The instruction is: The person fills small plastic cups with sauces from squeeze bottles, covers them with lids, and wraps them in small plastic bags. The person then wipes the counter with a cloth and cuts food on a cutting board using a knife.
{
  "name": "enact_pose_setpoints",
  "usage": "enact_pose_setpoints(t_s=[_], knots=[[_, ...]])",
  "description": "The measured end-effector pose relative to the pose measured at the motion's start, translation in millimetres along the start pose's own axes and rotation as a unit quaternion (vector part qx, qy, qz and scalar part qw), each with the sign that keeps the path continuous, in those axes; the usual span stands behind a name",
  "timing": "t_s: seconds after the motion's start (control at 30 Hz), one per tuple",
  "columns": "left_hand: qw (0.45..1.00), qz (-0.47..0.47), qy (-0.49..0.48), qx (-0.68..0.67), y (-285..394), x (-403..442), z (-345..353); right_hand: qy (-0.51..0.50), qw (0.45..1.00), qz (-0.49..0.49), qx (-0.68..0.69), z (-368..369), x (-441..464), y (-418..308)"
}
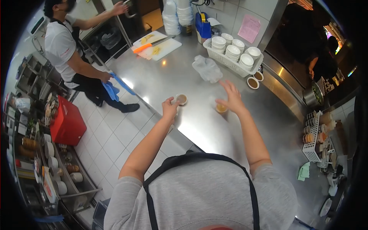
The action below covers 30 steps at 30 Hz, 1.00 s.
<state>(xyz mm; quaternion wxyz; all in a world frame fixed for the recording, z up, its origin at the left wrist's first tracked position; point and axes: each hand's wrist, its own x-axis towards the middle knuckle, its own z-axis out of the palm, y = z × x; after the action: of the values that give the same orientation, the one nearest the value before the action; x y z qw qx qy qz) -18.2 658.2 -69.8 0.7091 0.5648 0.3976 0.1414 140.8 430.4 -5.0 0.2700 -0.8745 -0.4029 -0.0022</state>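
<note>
My left hand [170, 108] is at the near-left part of the steel counter [153, 78], its fingers curled and its thumb on the left rim of a small clear cup [182, 99] with brown contents. To the right, my right hand [232, 98] has its fingers spread, with the thumb over a second small cup [221, 108] holding something yellow-orange. Whether the thumb touches that cup is hard to tell. A crumpled clear plastic bag [207, 69] lies just beyond the right hand.
A white basket [245, 71] holds stacked white bowls, beside two brown-filled cups [253, 82]. Cutting boards [168, 48] with an orange-handled knife [142, 48] lie at the back left. A person [65, 50] holding a blue cloth [110, 91] stands left of the counter.
</note>
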Motion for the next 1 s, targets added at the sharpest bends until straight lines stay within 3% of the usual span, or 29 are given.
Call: enact_pose_setpoints(t_s=[0.07,0.13,0.2,0.23,0.3,0.33,0.4,0.5,0.6,0.63,0.7,0.73,0.8,0.83,0.9,1.0], knots=[[0.946,0.176,0.1,0.252,2,17,0,0.108,0.993,-0.046,0.025,-5,46,-10],[0.939,0.218,0.092,0.249,23,29,7,0.122,0.987,-0.098,0.022,-12,88,-21],[0.901,0.351,0.05,0.249,42,58,15,0.093,0.984,-0.129,-0.081,-2,128,-22],[0.902,0.35,0.037,0.251,52,69,23,0.094,0.985,-0.116,-0.085,4,138,-22],[0.946,0.291,-0.128,0.071,75,86,41,-0.021,0.972,-0.137,-0.19,12,152,-21],[0.944,0.289,-0.14,0.073,90,83,48,-0.018,0.973,-0.125,-0.193,10,151,-25],[0.963,0.095,-0.246,0.062,113,77,61,-0.095,0.975,-0.117,-0.163,5,144,-32],[0.92,0.004,-0.364,0.147,119,85,74,-0.031,0.991,-0.107,-0.068,-3,121,-39],[0.889,-0.026,-0.425,0.169,111,103,92,0.009,0.991,-0.097,-0.091,-8,104,-47],[0.883,-0.029,-0.436,0.173,102,117,98,0.011,0.992,-0.084,-0.094,-10,98,-48],[0.822,0.206,-0.421,0.323,95,136,110,0.012,0.988,-0.062,-0.143,-13,83,-48],[0.816,0.205,-0.431,0.325,99,142,113,0.015,0.988,-0.05,-0.145,-13,73,-48],[0.771,0.438,-0.334,0.32,113,153,116,0.181,0.981,0.073,-0.019,-10,47,-47],[0.768,0.44,-0.341,0.317,123,151,117,0.185,0.979,0.078,-0.025,-4,34,-44],[0.755,0.434,-0.362,0.333,142,144,117,0.08,0.929,0.359,0.043,24,6,-35],[0.739,0.411,-0.406,0.348,151,125,115,0.076,0.935,0.346,0.021,59,-16,-33]])
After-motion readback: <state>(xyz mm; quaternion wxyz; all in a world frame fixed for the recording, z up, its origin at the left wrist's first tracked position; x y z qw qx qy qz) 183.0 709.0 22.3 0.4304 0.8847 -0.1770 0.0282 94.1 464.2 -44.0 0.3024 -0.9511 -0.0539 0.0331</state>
